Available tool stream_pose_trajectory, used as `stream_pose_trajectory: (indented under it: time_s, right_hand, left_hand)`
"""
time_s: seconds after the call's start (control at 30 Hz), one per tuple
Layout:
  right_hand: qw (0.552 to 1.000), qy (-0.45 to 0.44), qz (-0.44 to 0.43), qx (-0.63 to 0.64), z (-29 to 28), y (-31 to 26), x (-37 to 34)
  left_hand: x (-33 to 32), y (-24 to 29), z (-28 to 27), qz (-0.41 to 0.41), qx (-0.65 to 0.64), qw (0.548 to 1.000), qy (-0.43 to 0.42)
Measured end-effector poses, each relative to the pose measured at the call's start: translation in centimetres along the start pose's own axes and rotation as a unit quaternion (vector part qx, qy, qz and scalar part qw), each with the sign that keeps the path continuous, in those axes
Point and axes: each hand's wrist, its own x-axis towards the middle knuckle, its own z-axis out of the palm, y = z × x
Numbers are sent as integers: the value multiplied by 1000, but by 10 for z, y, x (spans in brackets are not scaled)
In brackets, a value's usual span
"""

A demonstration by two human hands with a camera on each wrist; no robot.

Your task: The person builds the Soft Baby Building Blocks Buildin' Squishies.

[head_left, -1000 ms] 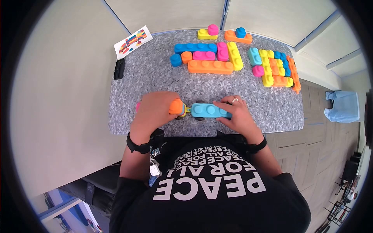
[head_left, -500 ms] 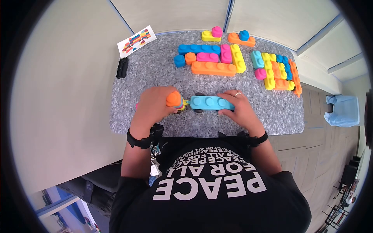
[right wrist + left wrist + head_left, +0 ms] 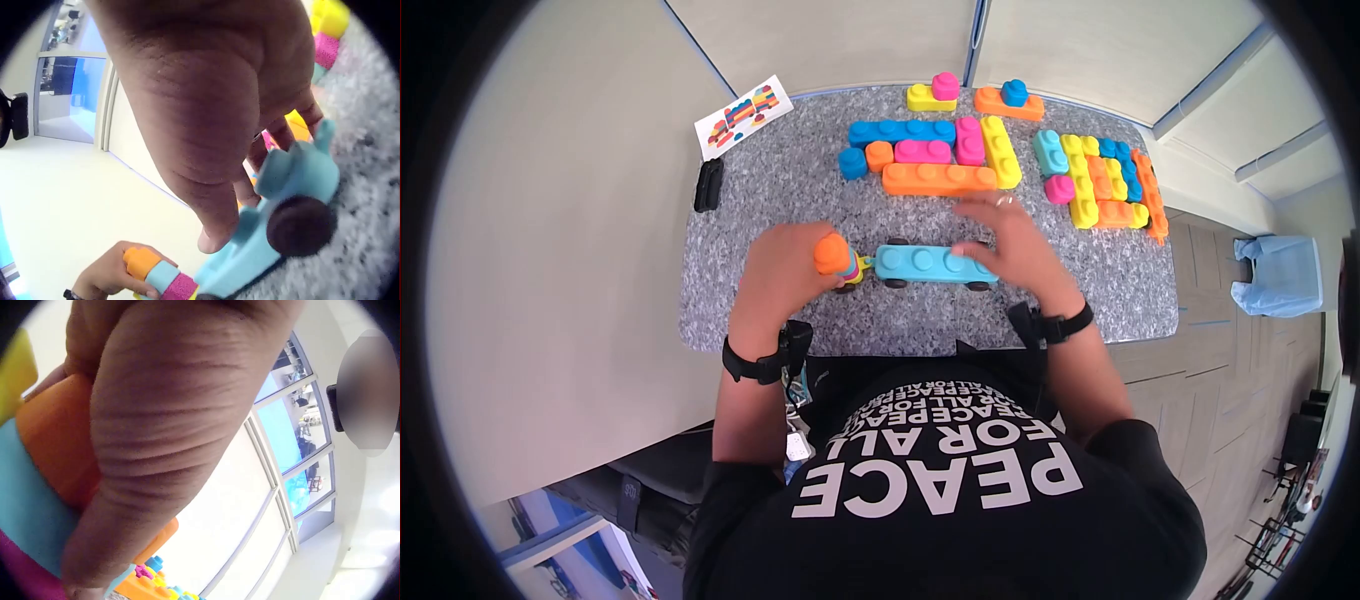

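Note:
My left hand point(image 3: 780, 275) grips a stack of soft building blocks on a small wheeled vehicle. An orange block point(image 3: 832, 254) tops the stack, with turquoise, magenta and yellow layers beneath; the palm hides the vehicle's far side. Hitched to it by a yellow coupling point(image 3: 865, 263) is a long turquoise wheeled base point(image 3: 908, 263) with bare studs along its top. Spread over the base's rear end is my right hand point(image 3: 1022, 255), its fingers reaching towards the loose blocks. In the right wrist view the thumb lies beside the base's studs, above a dark wheel point(image 3: 302, 226).
Behind the hands lie a long orange block point(image 3: 940, 179), a blue one point(image 3: 900, 133) and a yellow one point(image 3: 1002, 152). More blocks form a group point(image 3: 1100, 182) at right. A picture card point(image 3: 742, 117) and a black case point(image 3: 708, 185) sit at the left edge.
The coupled vehicle and turquoise base have shifted left with my left hand. My right hand has let go of the base's rear end, and its fingers have spread forward.

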Motion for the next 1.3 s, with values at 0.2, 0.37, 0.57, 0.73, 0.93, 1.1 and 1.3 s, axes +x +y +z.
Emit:
stream_pose_trajectory:
  time_s: [0.2, 0.37, 0.57, 0.73, 0.93, 1.1, 1.3]
  right_hand:
    - [992, -35, 85, -83, -8, 23, 54]
    - [979, -88, 90, -159, 7, 29, 66]
    - [995, -78, 46, 40, -2, 20, 55]
    - [991, -87, -26, 103, -29, -33, 25]
    - [993, -90, -68, 46, -12, -40, 2]
    - [989, -111, -68, -63, -4, -47, -4]
    - [966, -153, -66, -198, -2, -58, -15]
  left_hand:
    - [-6, -7, 4, 0, 9, 1000, 29]
    - [-9, -13, 3, -15, 6, 1000, 23]
    - [-11, -18, 3, 1, -3, 1000, 31]
    - [-10, -17, 4, -4, -2, 1000, 26]
    - [-8, -12, 1, -9, -6, 1000, 19]
    - [-11, -13, 2, 3, -10, 999, 40]
    - [-11, -14, 2, 4, -12, 999, 38]
